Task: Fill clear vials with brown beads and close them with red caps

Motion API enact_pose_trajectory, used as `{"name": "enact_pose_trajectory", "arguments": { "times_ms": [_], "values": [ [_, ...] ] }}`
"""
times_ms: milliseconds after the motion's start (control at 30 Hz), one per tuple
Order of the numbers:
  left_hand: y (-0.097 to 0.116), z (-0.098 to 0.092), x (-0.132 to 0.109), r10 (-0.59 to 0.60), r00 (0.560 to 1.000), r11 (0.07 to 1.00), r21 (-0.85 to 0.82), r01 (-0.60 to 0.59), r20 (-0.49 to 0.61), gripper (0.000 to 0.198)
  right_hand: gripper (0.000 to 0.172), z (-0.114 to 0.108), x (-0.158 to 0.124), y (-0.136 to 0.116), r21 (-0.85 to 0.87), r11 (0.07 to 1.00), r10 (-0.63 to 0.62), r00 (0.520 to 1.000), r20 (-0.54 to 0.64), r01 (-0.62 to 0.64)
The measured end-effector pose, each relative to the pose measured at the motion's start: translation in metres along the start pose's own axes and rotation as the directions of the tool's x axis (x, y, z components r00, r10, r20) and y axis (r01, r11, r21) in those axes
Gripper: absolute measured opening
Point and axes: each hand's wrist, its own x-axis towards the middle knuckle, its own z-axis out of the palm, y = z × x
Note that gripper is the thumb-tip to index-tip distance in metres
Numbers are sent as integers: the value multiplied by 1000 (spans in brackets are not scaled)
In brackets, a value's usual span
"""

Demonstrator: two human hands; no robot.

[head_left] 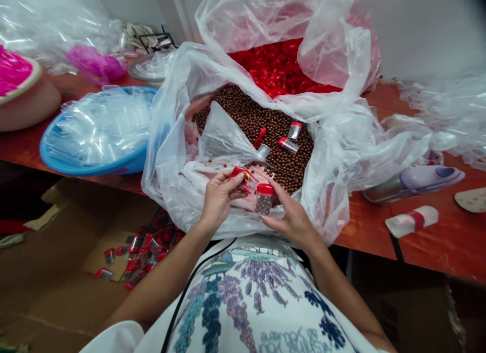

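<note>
My left hand (216, 198) pinches a small red printed plastic sleeve (245, 178) between thumb and fingers. In my right hand (292, 216) is a small clear jar (263, 203) with a red lid, filled with brown balls and held upright beside the sleeve. Both hands are over the near edge of a clear plastic bag (167, 160) lining a pink container. Many small brown balls (243, 107) lie inside it. On the balls rest two red-lidded jars (289, 144), a red scoop-like piece (260, 138) and a clear open tube (263, 151).
Behind stands a bag of red plastic lids (281, 64). At left, a blue basin (94, 168) holds clear plastic pieces, near a tub of pink items (26, 107). Filled jars (148, 246) lie in a cardboard box below. A purple-topped bottle (413, 182) lies at right.
</note>
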Motion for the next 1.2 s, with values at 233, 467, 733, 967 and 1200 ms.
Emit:
{"name": "enact_pose_trajectory", "arguments": {
  "times_ms": [233, 467, 733, 967, 1200],
  "values": [
    [-1, -2, -1, 9, 1000, 1000, 20, -10, 8, 34, 84, 3, -1, 3, -19, 1000, -18, 999, 37, 19],
    [-3, -1, -3, 57, 994, 992, 108, -66, 91, 35, 87, 5, 1, 9, -54, 991, -119, 988, 98, 124],
    [-8, -2, -4, 45, 988, 989, 135, -65, 146, 62, 88, 8, 2, 11, -47, 993, -98, 983, 156, 106],
    [-12, 0, -7, 96, 981, 984, 129, -119, 170, 60, 89, 8, 2, 15, -26, 999, -28, 978, 207, 35],
    [-16, 5, -7, 111, 988, 992, 54, -117, 106, 50, 86, 24, 1, 12, 236, 966, 89, 991, 95, -109]
  ]
}}
